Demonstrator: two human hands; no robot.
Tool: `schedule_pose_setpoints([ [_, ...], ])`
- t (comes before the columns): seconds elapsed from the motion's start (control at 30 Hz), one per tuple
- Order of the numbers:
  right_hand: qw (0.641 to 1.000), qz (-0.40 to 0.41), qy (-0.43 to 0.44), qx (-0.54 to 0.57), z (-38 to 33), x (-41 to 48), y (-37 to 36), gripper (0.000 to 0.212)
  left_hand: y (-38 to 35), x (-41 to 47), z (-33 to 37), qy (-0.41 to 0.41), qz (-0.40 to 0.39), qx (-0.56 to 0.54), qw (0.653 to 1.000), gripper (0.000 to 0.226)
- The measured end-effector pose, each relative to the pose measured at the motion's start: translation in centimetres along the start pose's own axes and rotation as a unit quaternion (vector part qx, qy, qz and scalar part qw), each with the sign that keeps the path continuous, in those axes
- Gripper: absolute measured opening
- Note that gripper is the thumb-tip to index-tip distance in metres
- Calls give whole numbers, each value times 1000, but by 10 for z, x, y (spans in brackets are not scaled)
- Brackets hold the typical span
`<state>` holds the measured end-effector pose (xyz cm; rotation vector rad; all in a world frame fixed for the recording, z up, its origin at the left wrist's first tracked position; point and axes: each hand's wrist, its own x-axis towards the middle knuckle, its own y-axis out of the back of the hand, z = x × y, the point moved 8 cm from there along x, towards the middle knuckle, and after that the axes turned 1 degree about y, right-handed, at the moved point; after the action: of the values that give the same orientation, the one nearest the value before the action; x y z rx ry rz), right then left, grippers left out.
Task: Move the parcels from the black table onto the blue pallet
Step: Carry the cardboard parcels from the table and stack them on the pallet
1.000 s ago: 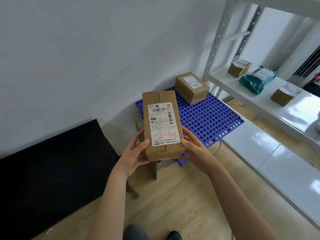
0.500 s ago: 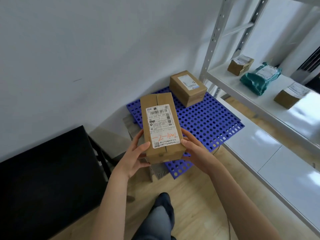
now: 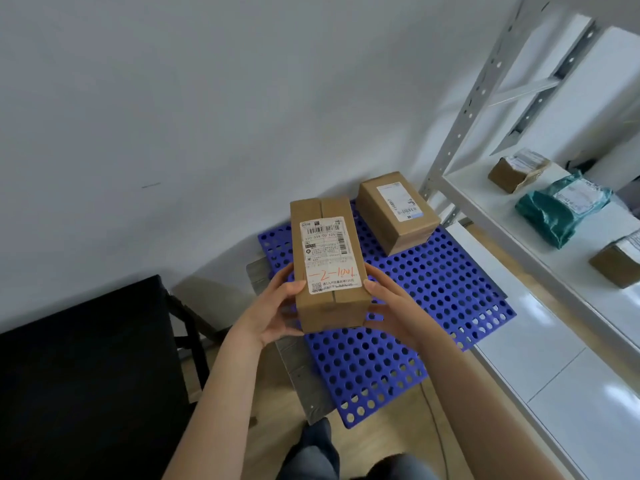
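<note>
I see a brown box (image 3: pixel 329 265) with a white label (image 3: pixel 327 254) and red handwriting, a blue pallet (image 3: pixel 415 306) dotted with round holes, a black desk (image 3: pixel 79 375), a teal bag (image 3: pixel 561 209) and a white shelf (image 3: pixel 519 230).

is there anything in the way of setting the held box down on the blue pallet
Nothing visible blocks it. The held box, gripped by the left hand and right hand, is over the blue pallet. The only thing on the pallet is another box at its far corner; the near area is bare.
</note>
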<state>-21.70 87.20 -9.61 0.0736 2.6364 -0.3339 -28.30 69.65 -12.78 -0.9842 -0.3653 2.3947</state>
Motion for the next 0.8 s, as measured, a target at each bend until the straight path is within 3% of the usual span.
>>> schedule_pose_setpoints([
  [0.47, 994, -81, -63, -23, -22, 72, 76, 52, -32, 66, -5, -12, 114, -66, 991, 64],
  [0.63, 994, -58, -29, -87, -37, 98, 127, 40, -61, 91, -21, -29, 214, -96, 972, 92],
  [0.8, 984, -25, 30, -176, -54, 114, 171, 31, -95, 113, -19, -55, 316, -96, 942, 90],
])
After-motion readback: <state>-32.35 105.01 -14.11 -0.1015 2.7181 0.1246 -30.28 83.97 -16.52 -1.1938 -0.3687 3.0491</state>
